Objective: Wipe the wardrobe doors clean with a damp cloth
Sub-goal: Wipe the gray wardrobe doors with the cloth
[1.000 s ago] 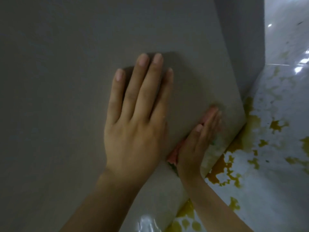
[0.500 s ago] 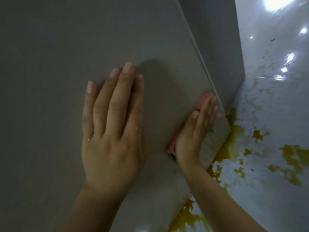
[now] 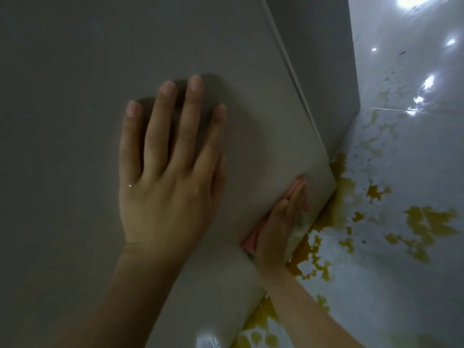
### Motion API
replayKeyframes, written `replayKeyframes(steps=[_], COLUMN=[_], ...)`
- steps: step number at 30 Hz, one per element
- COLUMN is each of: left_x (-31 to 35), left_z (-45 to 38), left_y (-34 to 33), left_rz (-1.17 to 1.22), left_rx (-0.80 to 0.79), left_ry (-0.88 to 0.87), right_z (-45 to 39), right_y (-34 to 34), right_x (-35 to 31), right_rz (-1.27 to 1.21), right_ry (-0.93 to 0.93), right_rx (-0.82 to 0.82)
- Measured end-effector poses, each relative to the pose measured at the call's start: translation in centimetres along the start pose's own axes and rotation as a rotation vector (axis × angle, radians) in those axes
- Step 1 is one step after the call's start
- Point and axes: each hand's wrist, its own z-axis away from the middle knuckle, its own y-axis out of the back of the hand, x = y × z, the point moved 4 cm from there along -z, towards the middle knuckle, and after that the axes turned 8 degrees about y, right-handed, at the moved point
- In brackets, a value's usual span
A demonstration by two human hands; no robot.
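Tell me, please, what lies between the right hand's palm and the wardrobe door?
In the head view, a pink cloth lies between the right hand and the grey wardrobe door, pressed flat near the door's lower corner; its edges show beside the fingers.

The wardrobe door (image 3: 75, 71) was a plain, matte grey-beige panel that filled most of the view, its bottom corner low at the right and its right edge running up and to the left. The cloth (image 3: 253, 237) was pink and lay flat against the door just beside that bottom corner; only a narrow strip and its upper tip showed, the rest being covered.
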Motion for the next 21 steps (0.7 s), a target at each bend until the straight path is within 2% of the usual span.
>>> replayKeyframes(steps=[4, 6, 8, 12, 14, 16, 19, 21], left_x=[1.6, 3.4, 4.5, 4.6, 4.8, 4.9, 5.0, 4.8], left_z=[1.0, 1.9, 2.8, 3.1, 3.1, 3.0, 3.0, 3.0], left_y=[-0.2, -1.1, -2.0, -2.5, -2.5, -2.5, -2.6, -2.4], left_rz=[0.144, 0.153, 0.127, 0.1, 0.105, 0.105, 0.099, 0.118], left_rx=[-0.095, -0.16, -0.185, -0.163, -0.155, -0.159, -0.164, -0.17], left_ry=[0.021, -0.048, -0.098, -0.091, -0.098, -0.099, -0.093, -0.086], right_z=[0.2, -1.9, -3.7, -5.2, -4.4, -2.9, 0.1, 2.1], right_y=[-0.3, -0.4, -0.3, 1.6, 2.1, 2.0, 2.0, 1.9], right_x=[-1.5, -1.8, -0.6, 4.4, 5.8, 6.2, 7.2, 7.2], right_rz=[-0.078, -0.033, -0.031, -0.074, -0.036, 0.041, 0.02, -0.052], right_ry=[0.081, 0.155, 0.146, -0.059, -0.191, -0.238, -0.268, -0.389], right_rx=[-0.061, -0.043, -0.006, 0.121, 0.054, 0.012, 0.018, -0.058])
